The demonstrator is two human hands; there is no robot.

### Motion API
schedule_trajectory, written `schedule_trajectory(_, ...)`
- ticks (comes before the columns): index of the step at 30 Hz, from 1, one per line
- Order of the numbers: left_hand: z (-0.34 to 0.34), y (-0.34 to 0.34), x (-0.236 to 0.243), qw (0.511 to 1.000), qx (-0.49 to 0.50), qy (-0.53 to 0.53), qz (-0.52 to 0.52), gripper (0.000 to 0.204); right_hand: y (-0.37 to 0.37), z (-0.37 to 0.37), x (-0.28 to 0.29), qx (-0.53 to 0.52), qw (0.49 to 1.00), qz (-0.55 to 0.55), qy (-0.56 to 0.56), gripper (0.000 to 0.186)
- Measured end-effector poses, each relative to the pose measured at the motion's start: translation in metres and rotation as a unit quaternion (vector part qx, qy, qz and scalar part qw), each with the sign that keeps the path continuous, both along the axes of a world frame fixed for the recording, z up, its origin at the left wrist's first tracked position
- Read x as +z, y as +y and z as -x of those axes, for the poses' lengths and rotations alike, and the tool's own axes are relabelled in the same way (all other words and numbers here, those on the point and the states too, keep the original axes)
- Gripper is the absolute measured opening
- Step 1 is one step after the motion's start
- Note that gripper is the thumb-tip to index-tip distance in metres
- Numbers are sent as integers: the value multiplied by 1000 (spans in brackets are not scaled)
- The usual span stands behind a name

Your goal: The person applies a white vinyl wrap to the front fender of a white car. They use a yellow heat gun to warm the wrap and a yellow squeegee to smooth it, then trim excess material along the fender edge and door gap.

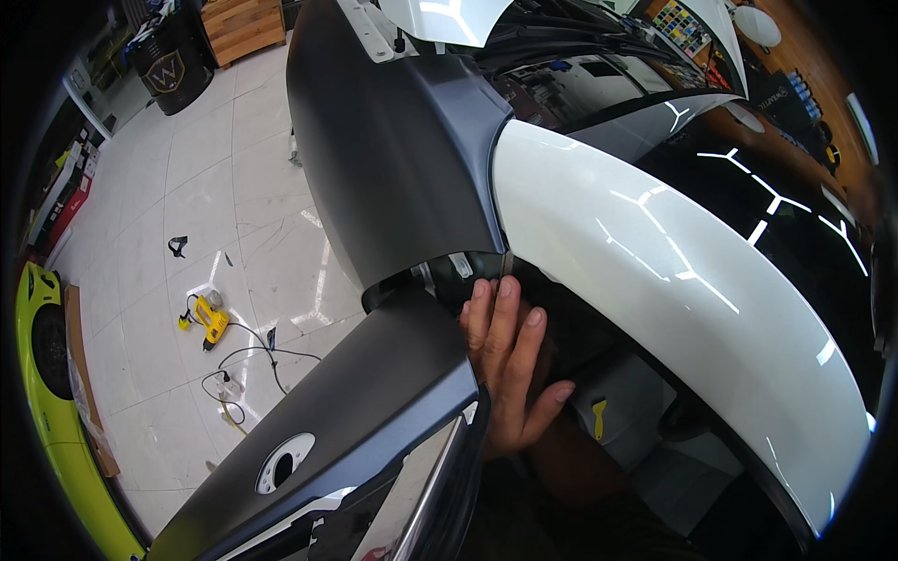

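My left hand (505, 360) is held upright at the door gap, fingers stretched and thumb apart to the right. Its fingertips reach a narrow strip between the dark grey front fender (402, 159) and the car interior; whether they press on it I cannot tell. Beside the hand, on the left, stands the open car door (374, 374), matt grey with a bluish upper edge and an oval cutout. To the right curves the glossy white roof pillar (655, 252). My right hand does not show. A yellow scraper (599, 419) lies inside the car.
On the pale tiled floor at left lie a yellow heat gun (211, 323), its looping cable (279, 360) and a black scrap (178, 246). A lime-green car (47, 393) stands at far left. A black drum (170, 70) and wooden box (243, 28) stand behind.
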State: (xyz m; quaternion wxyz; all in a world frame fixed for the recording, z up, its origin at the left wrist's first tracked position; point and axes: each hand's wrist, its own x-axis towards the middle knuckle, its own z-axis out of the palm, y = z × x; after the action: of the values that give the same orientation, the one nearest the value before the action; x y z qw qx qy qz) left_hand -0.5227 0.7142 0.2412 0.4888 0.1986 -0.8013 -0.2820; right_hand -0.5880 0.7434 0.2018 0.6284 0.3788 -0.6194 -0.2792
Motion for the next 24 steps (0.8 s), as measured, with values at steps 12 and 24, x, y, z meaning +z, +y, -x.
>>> schedule_trajectory(12,0,1,5,1000,-2,4,-9,69,9,14,11,208,902,8,-378,42)
schedule_trajectory(24,-2,2,3,1000,-22,6,-14,70,12,14,8,244,866,33,-436,39)
